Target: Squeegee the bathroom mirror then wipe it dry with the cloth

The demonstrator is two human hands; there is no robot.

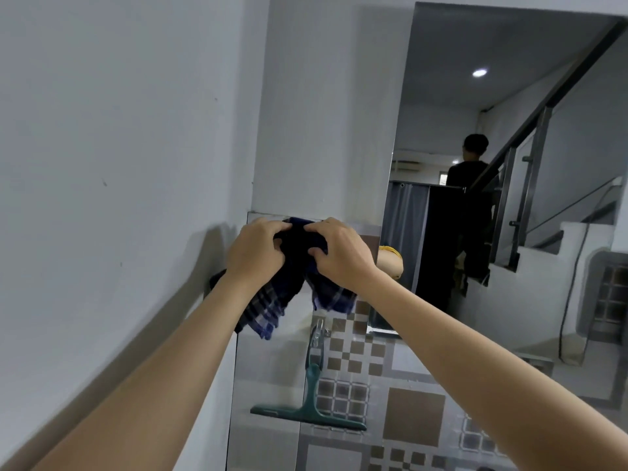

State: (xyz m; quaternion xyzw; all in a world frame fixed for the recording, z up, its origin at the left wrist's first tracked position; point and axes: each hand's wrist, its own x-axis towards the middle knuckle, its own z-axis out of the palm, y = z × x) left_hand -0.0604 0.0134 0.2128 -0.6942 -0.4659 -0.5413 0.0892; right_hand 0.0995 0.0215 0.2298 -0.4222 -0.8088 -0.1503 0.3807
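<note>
Plaid cloth (pixel 299 263) — middle hidden between 2 hands

no readable text, no labels, no brands, no numbers, no signs anywhere in view

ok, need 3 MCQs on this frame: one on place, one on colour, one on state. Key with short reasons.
1. Where is the squeegee?
A. In the left hand
B. Hanging below the hands
C. On the stairs

2. What colour is the squeegee?
A. Green
B. Red
C. White

3. How is the cloth held?
A. Left hand only
B. Draped, untouched
C. Both hands grip it

Key: 1 B, it hangs low against the mirror; 2 A, handle and blade are green; 3 C, left hand and right hand both clutch it.
</note>
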